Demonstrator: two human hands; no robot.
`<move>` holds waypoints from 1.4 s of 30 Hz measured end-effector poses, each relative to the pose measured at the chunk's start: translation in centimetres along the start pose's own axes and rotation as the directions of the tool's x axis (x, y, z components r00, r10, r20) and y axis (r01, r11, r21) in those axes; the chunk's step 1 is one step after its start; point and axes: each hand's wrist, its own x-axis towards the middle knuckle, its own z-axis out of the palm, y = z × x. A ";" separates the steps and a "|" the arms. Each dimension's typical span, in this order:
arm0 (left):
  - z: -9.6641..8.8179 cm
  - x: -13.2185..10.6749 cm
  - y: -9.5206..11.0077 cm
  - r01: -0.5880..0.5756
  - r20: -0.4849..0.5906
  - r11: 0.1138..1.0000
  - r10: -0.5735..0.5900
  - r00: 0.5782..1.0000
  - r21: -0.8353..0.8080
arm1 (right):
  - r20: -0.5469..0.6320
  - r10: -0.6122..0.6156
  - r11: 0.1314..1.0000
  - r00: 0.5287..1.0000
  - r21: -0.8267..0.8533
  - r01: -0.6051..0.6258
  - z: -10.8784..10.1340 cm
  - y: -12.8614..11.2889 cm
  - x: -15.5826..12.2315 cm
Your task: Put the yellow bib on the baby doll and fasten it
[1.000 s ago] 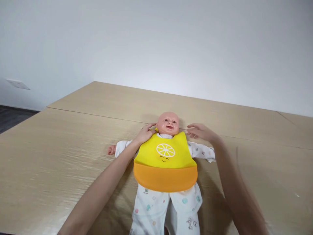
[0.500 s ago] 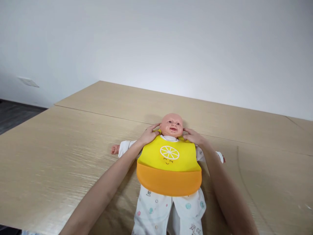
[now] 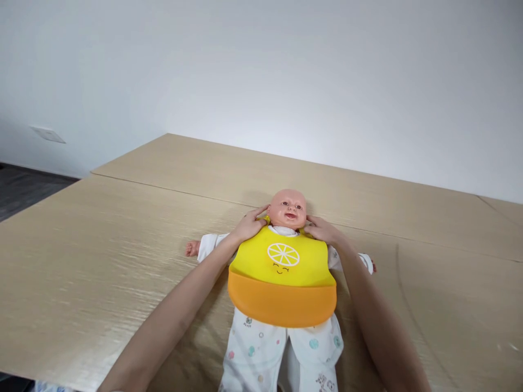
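Now the left hand (image 3: 248,226) and right hand (image 3: 322,228) pinch the yellow bib (image 3: 281,275) at the doll's (image 3: 288,209) neck, fingers curled on its collar, centre frame, on the wooden table (image 3: 102,245).

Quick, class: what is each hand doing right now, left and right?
Left hand: fingers curled on the bib strap beside the doll neck; closed on it.
Right hand: at the other strap; grip cannot be told.
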 end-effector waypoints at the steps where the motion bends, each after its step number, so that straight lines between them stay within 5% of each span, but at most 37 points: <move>1: 0.0 0.0 0.1 0.007 0.004 1.000 -0.007 1.000 0.008 | -0.005 -0.001 1.000 1.000 0.009 0.001 0.2 -0.1 0.2; 12: 0.0 0.0 0.4 0.033 0.023 0.997 -0.035 0.999 0.069 | -0.206 0.083 0.991 0.975 -0.085 -0.103 1.3 -2.1 0.1; 23: 0.1 0.0 0.0 0.037 0.023 0.998 -0.038 0.999 0.046 | -0.228 0.072 0.955 0.971 -0.266 -0.133 1.5 -2.3 0.3; 42: 0.1 0.0 0.0 0.034 0.033 0.998 -0.036 0.999 0.058 | -0.311 0.124 0.721 0.942 -0.624 -0.301 1.4 -4.5 -1.0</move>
